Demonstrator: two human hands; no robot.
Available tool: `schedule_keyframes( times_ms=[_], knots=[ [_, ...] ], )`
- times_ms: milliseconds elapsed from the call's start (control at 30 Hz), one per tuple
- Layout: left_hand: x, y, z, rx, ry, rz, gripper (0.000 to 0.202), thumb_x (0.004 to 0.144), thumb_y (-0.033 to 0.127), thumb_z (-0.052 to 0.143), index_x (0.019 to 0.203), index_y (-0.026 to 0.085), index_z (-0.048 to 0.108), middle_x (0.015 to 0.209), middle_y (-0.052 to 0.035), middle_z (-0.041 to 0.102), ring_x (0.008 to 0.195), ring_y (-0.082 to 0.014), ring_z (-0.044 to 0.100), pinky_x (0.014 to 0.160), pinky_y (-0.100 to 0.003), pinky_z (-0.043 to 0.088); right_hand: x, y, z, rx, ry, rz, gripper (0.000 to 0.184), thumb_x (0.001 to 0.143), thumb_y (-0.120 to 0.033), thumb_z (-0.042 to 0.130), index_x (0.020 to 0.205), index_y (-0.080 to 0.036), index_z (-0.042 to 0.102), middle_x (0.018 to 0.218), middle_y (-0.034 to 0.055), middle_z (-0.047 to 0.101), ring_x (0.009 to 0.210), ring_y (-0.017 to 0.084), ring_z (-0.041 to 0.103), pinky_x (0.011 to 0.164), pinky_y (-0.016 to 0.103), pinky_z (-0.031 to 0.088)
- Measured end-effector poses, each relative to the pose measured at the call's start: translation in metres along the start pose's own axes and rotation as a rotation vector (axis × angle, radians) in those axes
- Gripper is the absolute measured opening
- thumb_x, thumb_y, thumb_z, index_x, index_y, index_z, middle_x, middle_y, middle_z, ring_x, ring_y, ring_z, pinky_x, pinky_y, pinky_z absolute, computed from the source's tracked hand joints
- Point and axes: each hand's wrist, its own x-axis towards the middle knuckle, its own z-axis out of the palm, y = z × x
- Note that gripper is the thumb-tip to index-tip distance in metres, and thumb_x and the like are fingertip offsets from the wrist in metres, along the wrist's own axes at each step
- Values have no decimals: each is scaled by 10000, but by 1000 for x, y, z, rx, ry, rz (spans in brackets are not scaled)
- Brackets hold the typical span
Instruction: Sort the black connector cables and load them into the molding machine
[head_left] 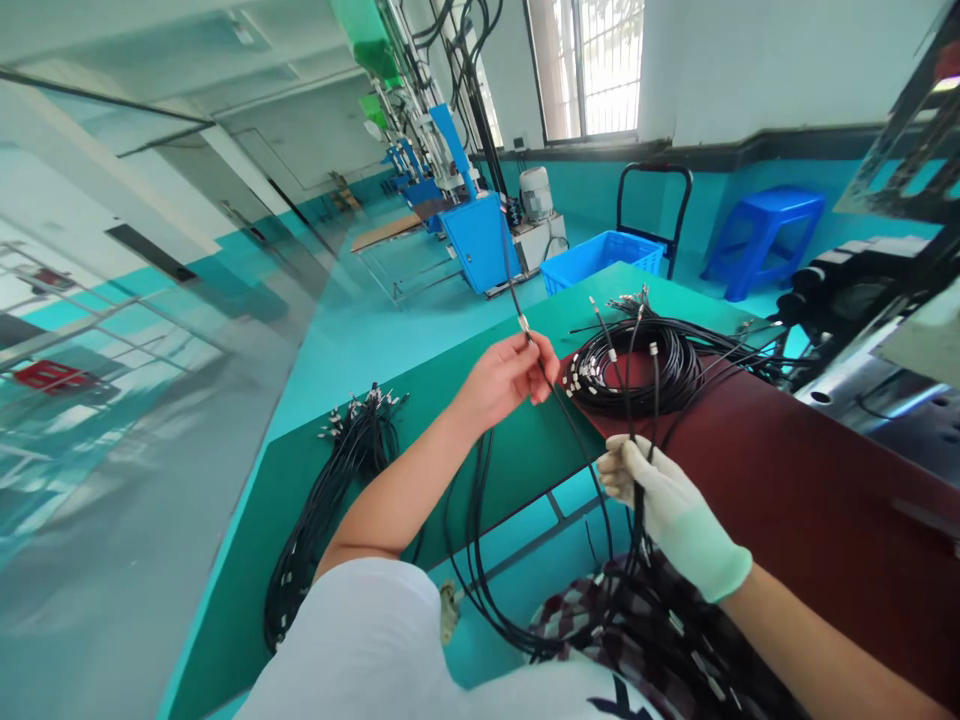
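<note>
My bare left hand (504, 378) pinches a thin black cable (514, 290) just below its small metal connector, holding that end up over the green table (420, 400). My right hand (660, 500), in a white glove, is closed around a bunch of black cables (636, 410) whose connector ends stick up above the fist. The cables hang down in loops (480, 580) to my lap. Just beyond my hands lies a coil of black cables with metal ends (637, 370), on the dark red surface (787, 480).
A long bundle of black cables (330, 490) lies on the left part of the green table. A machine (877, 300) stands at the right. Beyond the table are a blue crate (600, 255), a blue stool (765, 235), a black trolley frame and blue machines (472, 235).
</note>
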Motion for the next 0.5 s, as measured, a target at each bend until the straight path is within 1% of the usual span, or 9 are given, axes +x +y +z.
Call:
schedule_keyframes(
  times_ms=[33,100,133,200,300,400,500],
  knots=[
    [3,8,-5,8,73,51,243,927,405,624,934,171,557,765,-9,659,512,-84,590,463,-193,442,-4,-2,-5,-94,19,-35,387,908,-544,634,1110,-215,599,889,29,612,735,109,548,646,232,428],
    [13,26,-18,49,241,149,194,963,374,581,946,184,548,769,7,661,518,-65,582,466,-173,425,-12,-8,-13,-253,40,-84,385,952,-552,557,1156,-227,583,810,3,562,628,82,455,566,225,355],
    [20,35,-26,78,329,193,180,982,364,552,959,185,551,777,10,662,527,-57,583,478,-166,424,-16,-11,-16,-298,40,-84,382,963,-553,536,1165,-232,580,785,-7,533,596,74,407,543,227,324],
    [35,51,-46,139,480,261,189,1006,363,515,990,180,562,800,8,670,554,-49,595,514,-162,438,-23,-15,-20,-337,38,-51,390,964,-567,520,1165,-237,578,762,-15,492,569,72,355,518,232,292],
    [62,67,-86,204,642,336,216,1015,387,495,1016,182,563,827,3,685,599,-53,618,566,-167,459,-32,-18,-23,-355,27,25,416,944,-600,527,1153,-244,578,756,-13,456,556,78,321,490,240,269],
    [85,75,-132,222,784,367,218,1039,372,434,1016,185,544,814,7,685,619,-58,628,620,-178,475,-40,-19,-28,-411,-13,62,408,942,-608,517,1124,-248,583,714,-17,414,545,87,300,501,253,296],
    [93,77,-174,248,908,348,216,1057,342,386,1018,179,522,782,15,677,603,-50,617,662,-193,482,-47,-19,-37,-486,-53,91,395,947,-606,498,1057,-236,582,671,-17,394,534,94,280,506,266,309]
  ],
)
